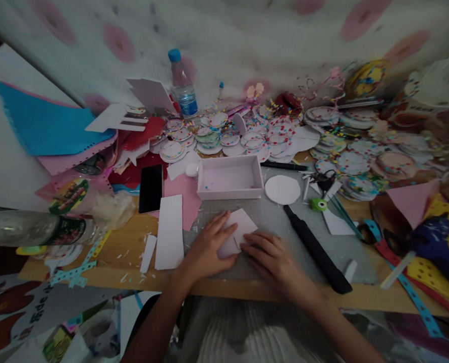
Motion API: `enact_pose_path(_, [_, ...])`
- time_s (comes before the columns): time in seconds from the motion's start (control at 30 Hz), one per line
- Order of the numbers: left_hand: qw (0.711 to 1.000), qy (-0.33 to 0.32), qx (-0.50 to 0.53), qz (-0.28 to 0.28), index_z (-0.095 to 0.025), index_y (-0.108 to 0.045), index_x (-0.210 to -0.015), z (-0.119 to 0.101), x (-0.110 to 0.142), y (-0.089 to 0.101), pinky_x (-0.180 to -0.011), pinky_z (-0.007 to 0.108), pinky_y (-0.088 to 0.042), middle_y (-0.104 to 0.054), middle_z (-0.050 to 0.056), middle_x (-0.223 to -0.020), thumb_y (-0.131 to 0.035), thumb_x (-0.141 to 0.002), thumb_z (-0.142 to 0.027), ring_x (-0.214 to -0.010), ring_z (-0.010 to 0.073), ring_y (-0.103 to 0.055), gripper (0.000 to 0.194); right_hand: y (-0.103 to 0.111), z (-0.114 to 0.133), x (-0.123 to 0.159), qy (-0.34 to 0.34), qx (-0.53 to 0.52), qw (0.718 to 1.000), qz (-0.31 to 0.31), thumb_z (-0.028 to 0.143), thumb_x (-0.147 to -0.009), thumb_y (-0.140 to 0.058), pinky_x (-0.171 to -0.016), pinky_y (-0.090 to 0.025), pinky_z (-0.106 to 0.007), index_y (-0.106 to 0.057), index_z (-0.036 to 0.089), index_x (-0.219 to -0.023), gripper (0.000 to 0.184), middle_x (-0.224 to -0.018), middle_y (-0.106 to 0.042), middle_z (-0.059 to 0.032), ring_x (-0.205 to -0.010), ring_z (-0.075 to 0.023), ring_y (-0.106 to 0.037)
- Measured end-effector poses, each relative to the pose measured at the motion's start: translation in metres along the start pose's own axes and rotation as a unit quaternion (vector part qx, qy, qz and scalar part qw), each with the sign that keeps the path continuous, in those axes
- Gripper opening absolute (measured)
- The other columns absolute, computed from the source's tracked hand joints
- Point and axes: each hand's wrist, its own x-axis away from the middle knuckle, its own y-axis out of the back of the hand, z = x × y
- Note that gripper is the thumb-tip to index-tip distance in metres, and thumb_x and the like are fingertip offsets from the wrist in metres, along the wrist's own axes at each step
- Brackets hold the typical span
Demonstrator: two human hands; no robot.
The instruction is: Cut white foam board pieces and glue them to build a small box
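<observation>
Over the grey cutting mat (224, 205), my left hand (209, 247) grips a small white piece of card or foam board (243, 222) along its left side, thumb below and fingers above. The curled fingers of my right hand (272, 257) press together at the card's right edge, where a short dark line shows. Whatever lies under those fingertips is hidden. Just beyond both hands sits an open white box (230, 179) with a few tiny specks inside. A white oval cutout (282, 189) lies to its right.
A black phone (151, 188) and a white strip (169, 232) lie left. On the right are a long black tool (317, 249), a green-handled item (318, 204) and a blue glue gun (436, 242). Several decorated discs (250, 141) and a water bottle (183, 85) stand behind.
</observation>
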Motion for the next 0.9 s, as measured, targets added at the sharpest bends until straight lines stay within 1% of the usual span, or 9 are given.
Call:
enact_pose_path(0.13, [1.0,-0.002,0.001,0.002,-0.017,-0.045,-0.136,0.001,0.0,-0.001,-0.113,0.048,-0.026,-0.028,0.015,-0.152,-0.068,-0.076,-0.025,-0.141,0.0271,-0.024,0.065,0.001,-0.01,0.006,-0.001,0.002,1.0,0.006,0.014,-0.094,-0.045,-0.089,-0.045,-0.045,-0.057,0.021,-0.119,0.029,-0.12,-0.061,-0.0093,-0.109,-0.0243,-0.053])
enact_pose_path(0.2, [1.0,-0.002,0.008,0.0,-0.019,-0.044,-0.136,0.002,0.0,-0.002,-0.113,0.048,-0.027,-0.027,0.013,-0.153,-0.068,-0.075,-0.025,-0.141,0.0271,-0.024,0.066,0.002,-0.013,0.007,-0.006,0.004,1.0,0.006,0.015,-0.094,-0.046,-0.088,-0.046,-0.045,-0.056,0.021,-0.121,0.029,-0.117,-0.062,-0.0096,-0.106,-0.0243,-0.054])
enact_pose_path(0.27, [1.0,0.0,0.011,-0.003,-0.021,-0.042,-0.137,0.002,0.0,-0.001,-0.113,0.049,-0.027,-0.026,0.012,-0.153,-0.068,-0.075,-0.024,-0.141,0.0273,-0.024,0.068,0.003,-0.013,0.004,-0.001,0.004,1.0,0.017,0.016,-0.094,-0.046,-0.089,-0.047,-0.046,-0.054,0.022,-0.125,0.032,-0.117,-0.062,-0.0103,-0.106,-0.0246,-0.054])
enact_pose_path(0.33, [1.0,-0.004,0.009,0.004,-0.022,-0.041,-0.138,0.003,-0.001,0.001,-0.113,0.049,-0.027,-0.026,0.011,-0.154,-0.068,-0.074,-0.024,-0.141,0.027,-0.023,0.069,0.005,-0.012,0.0,0.018,-0.002,0.999,0.032,0.015,-0.094,-0.044,-0.091,-0.047,-0.046,-0.054,0.021,-0.126,0.034,-0.118,-0.061,-0.0112,-0.109,-0.0246,-0.053])
enact_pose_path(0.47, [0.999,-0.028,0.009,0.044,-0.02,-0.042,-0.138,0.005,-0.005,0.011,-0.113,0.047,-0.026,-0.027,0.012,-0.153,-0.067,-0.075,-0.025,-0.142,0.0259,-0.022,0.068,0.013,-0.01,-0.006,0.064,-0.014,0.996,0.052,0.012,-0.095,-0.039,-0.091,-0.05,-0.042,-0.059,0.02,-0.122,0.035,-0.115,-0.063,-0.0106,-0.111,-0.0235,-0.053])
enact_pose_path(0.57, [0.997,-0.036,0.014,0.059,-0.022,-0.043,-0.137,0.007,-0.008,0.016,-0.113,0.047,-0.026,-0.028,0.011,-0.153,-0.067,-0.075,-0.026,-0.141,0.0258,-0.024,0.067,0.016,-0.01,-0.008,0.059,-0.011,0.997,0.041,0.015,-0.095,-0.04,-0.088,-0.052,-0.04,-0.062,0.022,-0.118,0.032,-0.11,-0.063,-0.0103,-0.106,-0.0225,-0.055])
enact_pose_path(0.67, [0.997,-0.032,0.02,0.061,-0.023,-0.043,-0.138,0.008,-0.01,0.017,-0.114,0.047,-0.026,-0.027,0.009,-0.153,-0.066,-0.074,-0.025,-0.141,0.0251,-0.023,0.068,0.013,-0.008,-0.009,0.046,-0.009,0.999,0.026,0.016,-0.095,-0.041,-0.086,-0.053,-0.04,-0.063,0.021,-0.115,0.03,-0.108,-0.063,-0.0107,-0.102,-0.0221,-0.056])
enact_pose_path(0.8, [0.997,-0.022,0.021,0.07,-0.022,-0.044,-0.137,0.008,-0.011,0.016,-0.114,0.046,-0.025,-0.027,0.009,-0.153,-0.067,-0.075,-0.025,-0.142,0.0241,-0.023,0.066,0.007,-0.006,-0.01,0.038,-0.016,0.999,0.016,0.015,-0.094,-0.042,-0.087,-0.052,-0.039,-0.064,0.021,-0.115,0.03,-0.109,-0.062,-0.0109,-0.103,-0.0229,-0.055])
enact_pose_path(0.9, [0.997,-0.018,0.028,0.071,-0.024,-0.044,-0.137,0.008,-0.011,0.016,-0.114,0.046,-0.026,-0.027,0.008,-0.154,-0.067,-0.076,-0.026,-0.142,0.0239,-0.023,0.066,0.005,-0.005,-0.01,0.028,-0.022,0.999,0.007,0.014,-0.094,-0.043,-0.087,-0.052,-0.039,-0.063,0.022,-0.115,0.03,-0.109,-0.061,-0.0103,-0.105,-0.023,-0.054])
